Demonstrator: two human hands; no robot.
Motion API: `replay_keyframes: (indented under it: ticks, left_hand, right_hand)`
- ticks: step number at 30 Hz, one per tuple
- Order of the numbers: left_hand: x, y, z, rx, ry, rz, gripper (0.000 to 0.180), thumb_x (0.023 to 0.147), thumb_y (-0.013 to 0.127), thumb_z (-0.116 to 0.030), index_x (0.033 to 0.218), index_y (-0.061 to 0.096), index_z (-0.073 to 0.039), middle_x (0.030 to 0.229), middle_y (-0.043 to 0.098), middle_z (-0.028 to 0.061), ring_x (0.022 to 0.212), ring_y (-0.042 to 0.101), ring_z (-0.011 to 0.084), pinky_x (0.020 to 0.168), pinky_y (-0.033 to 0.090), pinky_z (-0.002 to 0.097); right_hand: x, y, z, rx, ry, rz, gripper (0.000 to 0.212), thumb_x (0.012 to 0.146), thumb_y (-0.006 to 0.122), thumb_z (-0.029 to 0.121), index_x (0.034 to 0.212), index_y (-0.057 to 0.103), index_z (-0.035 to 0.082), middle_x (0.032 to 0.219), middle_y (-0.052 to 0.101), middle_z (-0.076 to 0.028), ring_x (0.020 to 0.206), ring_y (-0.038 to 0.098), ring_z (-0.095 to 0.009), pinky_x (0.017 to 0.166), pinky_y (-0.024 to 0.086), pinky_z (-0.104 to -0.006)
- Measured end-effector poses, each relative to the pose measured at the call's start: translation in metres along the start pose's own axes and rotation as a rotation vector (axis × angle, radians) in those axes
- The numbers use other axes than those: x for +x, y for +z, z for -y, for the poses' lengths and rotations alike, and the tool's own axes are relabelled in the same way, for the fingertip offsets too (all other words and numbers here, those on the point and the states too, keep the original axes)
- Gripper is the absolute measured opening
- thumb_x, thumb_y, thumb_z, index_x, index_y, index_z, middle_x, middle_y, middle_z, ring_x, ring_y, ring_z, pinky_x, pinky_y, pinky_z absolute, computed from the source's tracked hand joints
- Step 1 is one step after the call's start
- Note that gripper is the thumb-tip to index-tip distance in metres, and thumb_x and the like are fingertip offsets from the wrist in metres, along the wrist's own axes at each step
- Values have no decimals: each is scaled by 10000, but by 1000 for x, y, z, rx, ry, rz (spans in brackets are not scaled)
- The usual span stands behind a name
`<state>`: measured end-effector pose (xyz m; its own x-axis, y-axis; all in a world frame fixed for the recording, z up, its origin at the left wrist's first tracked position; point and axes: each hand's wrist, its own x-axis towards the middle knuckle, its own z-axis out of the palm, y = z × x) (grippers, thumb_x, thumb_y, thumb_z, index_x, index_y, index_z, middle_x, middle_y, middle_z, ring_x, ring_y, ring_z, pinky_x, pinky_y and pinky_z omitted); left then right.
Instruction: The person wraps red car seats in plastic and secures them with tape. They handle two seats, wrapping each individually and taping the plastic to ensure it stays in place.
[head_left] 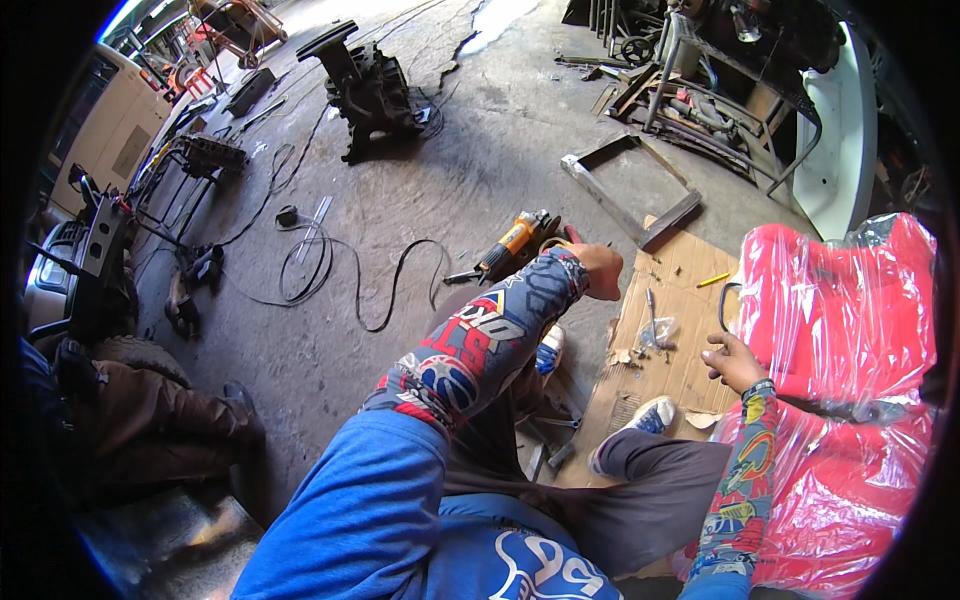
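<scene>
My left hand (600,268) reaches forward beside the head of a yellow and black angle grinder (512,243) on the concrete floor. Its fingers are mostly hidden behind the wrist, so I cannot make out whether it grips anything. Over the right edge of a flat cardboard sheet (625,325) hovers my right hand (737,363), fingers loosely bent and apart, with nothing visible in them. It is close to a red seat (800,310) wrapped in clear plastic. On the cardboard lie a small clear plastic bag (657,333), a metal rod-shaped tool (652,303), a yellow pencil-like stick (713,280) and several small bolts.
A rectangular metal frame (665,222) lies beyond the cardboard. A black cable (360,290) snakes across the floor at left. Farther off stands a dark cast-metal machine part (365,95). A person's brown-trousered leg (165,415) is at left. A metal rack (700,110) holds scrap at right.
</scene>
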<state>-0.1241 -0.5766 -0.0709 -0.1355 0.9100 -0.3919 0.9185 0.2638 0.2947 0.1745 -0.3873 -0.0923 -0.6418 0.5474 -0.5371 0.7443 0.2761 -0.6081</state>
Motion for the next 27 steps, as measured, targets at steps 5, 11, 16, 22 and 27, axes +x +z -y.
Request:
replay_keyframes:
  ticks: [5, 11, 16, 22, 27]
  left_hand:
    - [2, 1, 0, 38, 1, -2, 496, 862, 574, -385, 939, 695, 90, 856, 690, 303, 886, 707, 418, 853, 539, 470]
    - [1, 2, 5, 10, 8, -28, 491, 860, 569, -379, 935, 695, 89, 857, 687, 310, 881, 710, 412, 823, 538, 479]
    - [3, 4, 10, 13, 84, -55, 464, 860, 566, -370, 884, 674, 80, 828, 688, 288, 846, 703, 410, 776, 536, 480]
    - [5, 7, 11, -17, 35, -48, 453, 851, 588, -370, 899, 686, 70, 829, 693, 278, 845, 705, 400, 794, 535, 471]
    - [7, 7, 7, -4, 31, -16, 500, 826, 589, -380, 999, 702, 76, 930, 699, 298, 944, 698, 418, 906, 530, 486]
  right_hand:
    - [-3, 0, 4, 13, 19, 1, 504, 922, 703, 196, 1324, 521, -45, 851, 633, -78, 712, 632, -136, 637, 516, -276]
    - [-7, -1, 6, -8, 2, 9, 498, 928, 697, 221, 1320, 527, -34, 878, 645, -92, 731, 641, -144, 664, 519, -285]
    - [-3, -2, 1, -9, -15, 14, 519, 928, 697, 254, 1332, 526, -23, 914, 662, -106, 755, 652, -152, 682, 524, -299]
    - [-2, -3, -3, -20, -3, 14, 529, 920, 698, 255, 1341, 523, -14, 901, 646, -95, 748, 649, -161, 673, 523, -291]
    - [-1, 0, -1, -14, 26, 11, 516, 921, 698, 253, 1332, 522, -4, 877, 631, -64, 706, 632, -127, 577, 478, -273]
